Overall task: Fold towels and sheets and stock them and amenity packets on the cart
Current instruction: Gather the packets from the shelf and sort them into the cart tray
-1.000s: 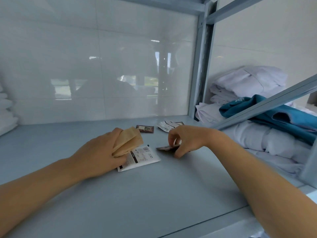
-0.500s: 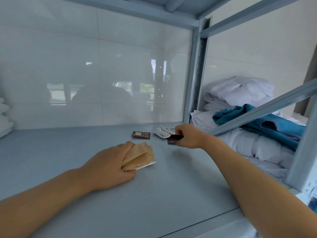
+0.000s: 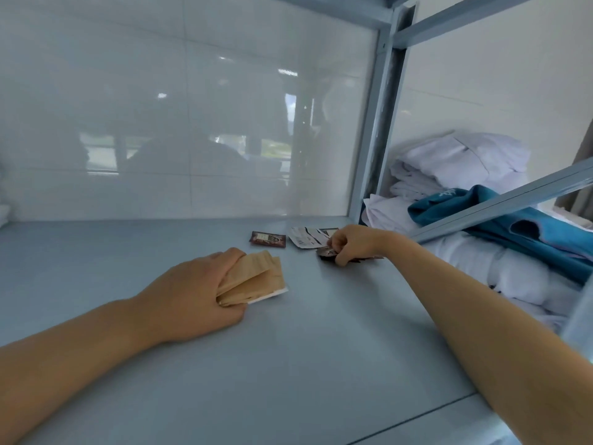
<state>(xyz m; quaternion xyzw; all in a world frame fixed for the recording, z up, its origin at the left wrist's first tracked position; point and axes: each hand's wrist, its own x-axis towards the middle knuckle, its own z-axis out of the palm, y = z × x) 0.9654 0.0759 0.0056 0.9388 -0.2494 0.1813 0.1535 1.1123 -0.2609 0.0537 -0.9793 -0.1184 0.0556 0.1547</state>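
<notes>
Nearest the lens, low in the frame, my two bare forearms reach out over the pale blue shelf [image 3: 321, 348] of the cart. At left of centre my left hand [image 3: 192, 293] lies knuckles-up on that shelf, fingers curled round a small stack of tan paper packets [image 3: 253, 277], with a white packet [image 3: 272, 295] showing its edge under them, flat against the surface. Right of centre and a little farther off, my right hand [image 3: 353, 244] pinches a dark packet [image 3: 327, 253] between thumb and fingers, low at the shelf; I cannot tell if the packet touches it. Just beyond that hand lie white printed packets [image 3: 305, 237], overlapping, and to their left, apart from them, a dark red packet [image 3: 268, 239] lies flat on its own. Behind all this a glossy white panel [image 3: 192, 123] closes the back of the compartment. At the right of the frame, past the blue-grey frame post [image 3: 375, 139], the neighbouring bay holds piled white linens [image 3: 465, 162] with a teal cloth [image 3: 513, 220] draped across them. At the far left edge a sliver of white fabric shows, too little to identify.
</notes>
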